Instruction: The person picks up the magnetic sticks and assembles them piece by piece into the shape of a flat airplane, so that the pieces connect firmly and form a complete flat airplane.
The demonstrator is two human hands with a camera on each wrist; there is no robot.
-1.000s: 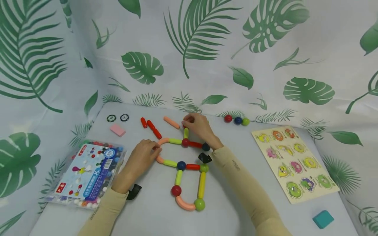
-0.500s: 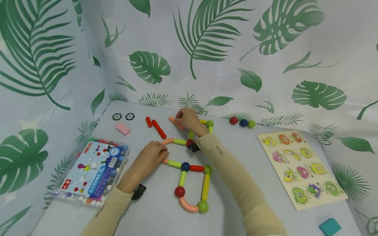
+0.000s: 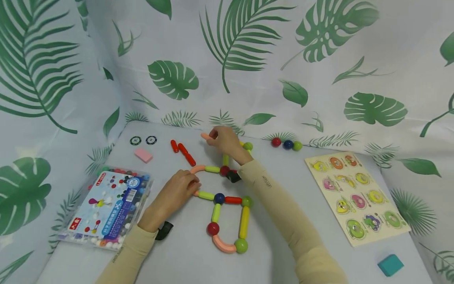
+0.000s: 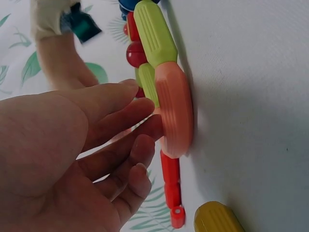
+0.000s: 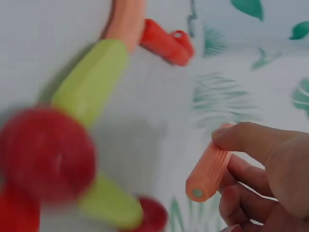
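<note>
Peach rod (image 5: 207, 169), straight, sits pinched between the thumb and fingers of my right hand (image 3: 226, 140) over the far side of the table (image 3: 177, 256). My left hand (image 3: 175, 191) lies nearer me, fingers loosely bent and slightly apart, a fingertip touching the curved peach rod (image 4: 175, 111) joined to light green rods (image 3: 206, 195). Red rods (image 3: 186, 154) lie near the straight one, to its left.

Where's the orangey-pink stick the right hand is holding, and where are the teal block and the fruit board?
Orangey-pink stick (image 5: 209, 166), right wrist view: its side.
Teal block (image 3: 391, 263), head view: its top.
Fruit board (image 3: 346, 191), head view: bare patch between pictures.
</note>
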